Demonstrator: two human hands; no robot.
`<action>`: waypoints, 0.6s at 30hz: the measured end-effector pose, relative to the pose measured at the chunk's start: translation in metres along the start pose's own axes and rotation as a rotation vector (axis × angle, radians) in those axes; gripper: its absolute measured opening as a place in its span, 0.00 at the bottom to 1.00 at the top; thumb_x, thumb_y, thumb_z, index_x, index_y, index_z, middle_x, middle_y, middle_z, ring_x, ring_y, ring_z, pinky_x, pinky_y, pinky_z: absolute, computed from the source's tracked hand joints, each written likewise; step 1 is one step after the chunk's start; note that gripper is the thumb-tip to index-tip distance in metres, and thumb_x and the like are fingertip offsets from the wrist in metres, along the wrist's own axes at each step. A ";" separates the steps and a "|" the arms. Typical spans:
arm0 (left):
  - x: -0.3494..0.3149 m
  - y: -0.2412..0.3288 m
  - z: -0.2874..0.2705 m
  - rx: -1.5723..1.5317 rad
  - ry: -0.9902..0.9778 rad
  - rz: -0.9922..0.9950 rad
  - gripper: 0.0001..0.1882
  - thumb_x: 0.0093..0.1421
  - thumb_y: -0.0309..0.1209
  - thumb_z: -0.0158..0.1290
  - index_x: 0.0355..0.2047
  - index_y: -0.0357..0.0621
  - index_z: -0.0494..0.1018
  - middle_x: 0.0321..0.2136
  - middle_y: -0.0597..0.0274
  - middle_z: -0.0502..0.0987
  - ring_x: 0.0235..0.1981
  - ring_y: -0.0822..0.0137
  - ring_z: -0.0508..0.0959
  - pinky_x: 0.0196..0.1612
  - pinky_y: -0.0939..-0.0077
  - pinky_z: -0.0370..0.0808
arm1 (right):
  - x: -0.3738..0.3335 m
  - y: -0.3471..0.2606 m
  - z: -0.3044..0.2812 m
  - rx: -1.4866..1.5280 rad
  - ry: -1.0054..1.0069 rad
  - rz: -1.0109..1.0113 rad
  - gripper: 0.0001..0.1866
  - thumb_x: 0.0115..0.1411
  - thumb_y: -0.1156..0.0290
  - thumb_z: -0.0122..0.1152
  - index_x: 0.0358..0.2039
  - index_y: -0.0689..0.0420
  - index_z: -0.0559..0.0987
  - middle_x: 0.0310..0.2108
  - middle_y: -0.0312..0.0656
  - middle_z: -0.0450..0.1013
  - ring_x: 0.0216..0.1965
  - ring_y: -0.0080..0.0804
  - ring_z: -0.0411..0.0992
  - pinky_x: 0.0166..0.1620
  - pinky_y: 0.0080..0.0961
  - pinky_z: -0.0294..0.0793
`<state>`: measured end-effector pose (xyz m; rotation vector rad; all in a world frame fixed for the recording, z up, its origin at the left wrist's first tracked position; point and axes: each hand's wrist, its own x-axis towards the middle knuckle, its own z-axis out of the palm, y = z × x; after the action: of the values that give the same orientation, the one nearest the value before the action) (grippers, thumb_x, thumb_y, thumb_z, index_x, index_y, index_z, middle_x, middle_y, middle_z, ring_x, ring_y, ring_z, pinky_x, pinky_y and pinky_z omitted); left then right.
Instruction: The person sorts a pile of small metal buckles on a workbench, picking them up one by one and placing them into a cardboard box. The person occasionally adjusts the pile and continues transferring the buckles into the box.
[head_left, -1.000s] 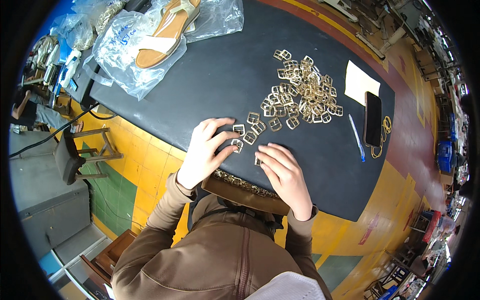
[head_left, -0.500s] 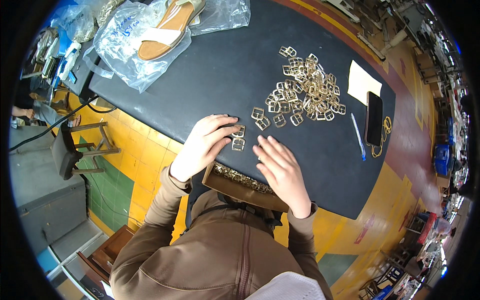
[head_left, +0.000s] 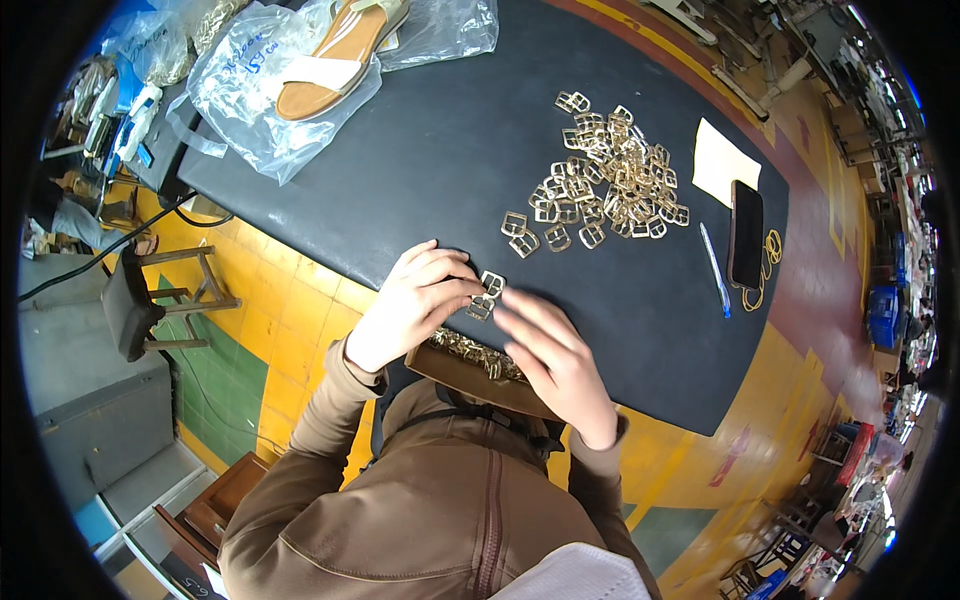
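Two small metal buckles, an upper buckle (head_left: 493,284) and a lower buckle (head_left: 480,307), sit between my hands near the table's front edge. My left hand (head_left: 415,300) has its fingers and thumb drawn together at the left side of the upper buckle, gripping its edge. Just right of the pair, my right hand (head_left: 555,355) has its fingers stretched out and slightly blurred, with nothing seen in them. Below the hands, an open brown box (head_left: 475,385) holding many more buckles is at the table edge, partly covered by my right hand. A pile of loose buckles (head_left: 625,180) lies farther off on the right.
On the black table (head_left: 420,150) a sandal (head_left: 335,60) rests on clear plastic bags at the far left. At the right lie a pale paper (head_left: 724,165), a phone (head_left: 746,235), a blue pen (head_left: 716,270) and yellow bands (head_left: 757,290). A stool (head_left: 135,300) stands left.
The two buckles near my hands have shifted slightly right and towards me. My left fingers have closed in on the upper one. My right hand has moved lower and nearer the pair.
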<state>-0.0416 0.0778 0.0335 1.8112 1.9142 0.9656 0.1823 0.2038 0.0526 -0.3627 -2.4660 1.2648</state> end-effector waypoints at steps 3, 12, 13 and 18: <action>0.004 0.003 -0.004 -0.100 0.104 -0.087 0.14 0.66 0.23 0.59 0.51 0.43 0.80 0.49 0.56 0.81 0.57 0.53 0.79 0.68 0.52 0.69 | 0.023 0.005 0.024 -0.211 -0.003 -0.067 0.21 0.66 0.76 0.64 0.60 0.60 0.80 0.66 0.48 0.72 0.67 0.49 0.70 0.67 0.42 0.73; 0.050 0.008 0.022 0.022 0.140 0.071 0.19 0.65 0.29 0.62 0.56 0.41 0.78 0.63 0.53 0.74 0.67 0.51 0.72 0.69 0.54 0.69 | -0.022 -0.005 0.005 -0.130 -0.343 -0.094 0.16 0.62 0.81 0.63 0.51 0.60 0.85 0.58 0.46 0.78 0.64 0.47 0.73 0.66 0.41 0.75; 0.049 0.010 0.026 0.042 0.121 0.071 0.18 0.65 0.30 0.62 0.55 0.41 0.78 0.63 0.53 0.74 0.67 0.52 0.72 0.69 0.54 0.69 | -0.025 -0.006 -0.001 -0.057 -0.325 -0.068 0.16 0.63 0.80 0.64 0.51 0.60 0.85 0.58 0.46 0.79 0.63 0.46 0.73 0.65 0.41 0.75; 0.036 0.017 0.030 -0.099 0.012 0.074 0.13 0.67 0.30 0.60 0.50 0.41 0.79 0.60 0.55 0.76 0.65 0.51 0.74 0.71 0.52 0.67 | -0.009 0.000 -0.017 -0.011 0.043 0.043 0.19 0.66 0.75 0.67 0.58 0.60 0.83 0.61 0.49 0.76 0.62 0.49 0.75 0.63 0.41 0.75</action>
<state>-0.0138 0.1191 0.0310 1.8348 1.7843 1.0780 0.1975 0.2129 0.0600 -0.4436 -2.4429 1.2477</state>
